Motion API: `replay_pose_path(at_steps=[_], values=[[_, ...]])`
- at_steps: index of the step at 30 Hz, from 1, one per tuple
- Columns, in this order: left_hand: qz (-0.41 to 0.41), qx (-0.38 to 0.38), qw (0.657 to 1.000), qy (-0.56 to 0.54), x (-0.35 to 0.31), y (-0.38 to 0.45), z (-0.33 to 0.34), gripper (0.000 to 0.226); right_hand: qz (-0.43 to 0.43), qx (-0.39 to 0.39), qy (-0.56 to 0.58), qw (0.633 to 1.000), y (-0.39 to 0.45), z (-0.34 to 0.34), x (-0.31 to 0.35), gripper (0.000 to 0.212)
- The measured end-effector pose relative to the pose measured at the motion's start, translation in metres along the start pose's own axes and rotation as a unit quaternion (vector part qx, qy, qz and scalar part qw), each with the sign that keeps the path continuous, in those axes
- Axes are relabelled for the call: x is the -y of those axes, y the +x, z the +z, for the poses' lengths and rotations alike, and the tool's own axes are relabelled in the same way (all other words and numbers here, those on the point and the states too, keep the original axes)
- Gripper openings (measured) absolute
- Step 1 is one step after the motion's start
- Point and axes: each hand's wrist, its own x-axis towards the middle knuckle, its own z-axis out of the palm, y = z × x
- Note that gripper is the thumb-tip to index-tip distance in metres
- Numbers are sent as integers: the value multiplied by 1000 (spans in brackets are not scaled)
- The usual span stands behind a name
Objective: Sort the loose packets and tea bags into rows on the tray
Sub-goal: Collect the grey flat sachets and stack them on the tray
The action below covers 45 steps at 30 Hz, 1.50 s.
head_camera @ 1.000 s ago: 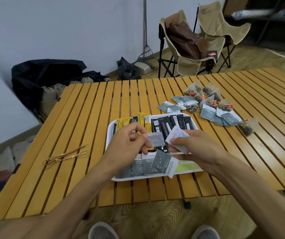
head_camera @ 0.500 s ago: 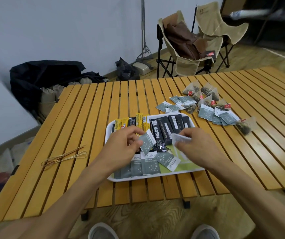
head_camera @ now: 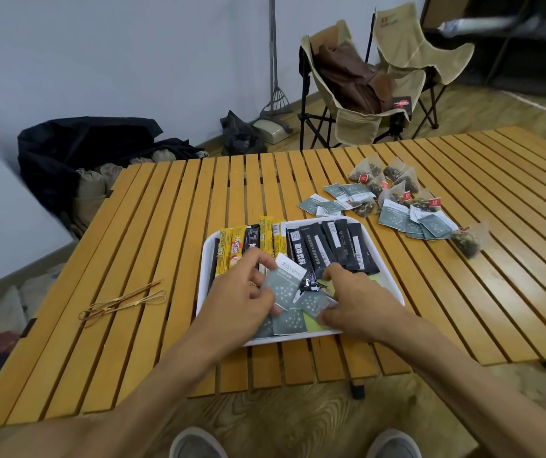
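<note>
nearest the wearer, over the front half of the white rectangular plastic tray (head_camera: 384, 259): left hand (head_camera: 242, 302), fingers (head_camera: 266, 272) pinched on a grey-green flat paper sachet with a white printed end (head_camera: 285, 281), held tilted just above the tray. right hand (head_camera: 352, 302), fingers curled down and pressing on a second grey-green sachet (head_camera: 314, 302) lying on the tray floor; whether it is gripped or only pinned cannot be told.

front row, tray: further grey-green sachets (head_camera: 289, 322), overlapping, partly hidden under both hands.

advice for the step in hand: lay the held sachet flat beside its neighbours, edges parallel, printed end facing the same way, and keep the pinned one steady so the row does not skew.

back row, tray: yellow stick packets (head_camera: 232, 247) at left, black stick packets (head_camera: 331, 247) at right, side by side, ends overhanging the far rim.

slatted honey-coloured wooden surface (head_camera: 152, 233), left: thin golden wire tongs (head_camera: 126, 300), well apart from the tray.

same surface, beyond the tray to the right: loose grey-green sachets (head_camera: 407, 219) in a scattered heap, and clear pyramid tea bags with red tags (head_camera: 394, 183), one lying apart (head_camera: 468, 241). judged unsorted; task roughly half done.
</note>
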Motion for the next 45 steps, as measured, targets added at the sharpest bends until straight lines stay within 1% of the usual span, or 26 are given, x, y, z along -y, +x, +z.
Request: replay_pose_path(at_steps=[1,3,5,7,11,17,19,21,23,25,27,30,31,33,34,38,40,42,43,45], values=[[2,8,1000,-2,0,-3,2,30,3,2,-12,1000,0,-1,-1,46],[11,23,1000,3,1,-7,8,28,6,12,-23,1000,2,-3,-2,36],[18,25,999,26,1,-9,14,24,11,24,-13,1000,3,-5,-3,27],[25,24,998,56,1,-10,20,17,9,27,-5,1000,4,-5,-4,25],[35,40,994,93,2,-12,25,18,-3,20,-29,999,2,-9,-9,37],[56,52,981,178,6,-12,28,23,22,48,-42,998,4,-22,-20,29],[72,44,976,201,7,-10,30,22,24,49,-40,998,4,-23,-23,36],[93,19,970,223,7,-7,31,18,32,59,-31,997,5,-24,-25,45],[120,-1,959,256,6,-3,32,21,43,69,-32,996,6,-25,-26,46],[126,20,948,292,7,0,33,28,44,70,-27,996,6,-26,-27,45],[127,47,939,315,9,1,33,30,36,62,-11,997,4,-27,-29,46],[135,54,936,319,12,3,32,31,23,33,35,999,3,-28,-36,42],[136,56,936,320,11,3,32,31,23,24,56,998,2,-30,-39,36],[139,61,934,323,12,5,31,31,11,9,91,996,1,-34,-42,14],[140,63,934,324,12,5,30,31,3,3,107,994,0,-36,-43,7],[141,71,930,331,14,5,28,31,-14,-22,179,983,-5,-41,-40,14],[142,76,928,335,13,5,27,31,-19,-27,215,976,-6,-41,-38,14],[146,59,931,329,10,4,26,30,-33,-22,242,969,-7,-39,-35,13],[149,38,939,307,7,5,26,29,-45,-15,254,966,-8,-38,-33,13],[134,-7,969,206,1,6,25,28,-73,-9,276,958,-9,-37,-30,16]])
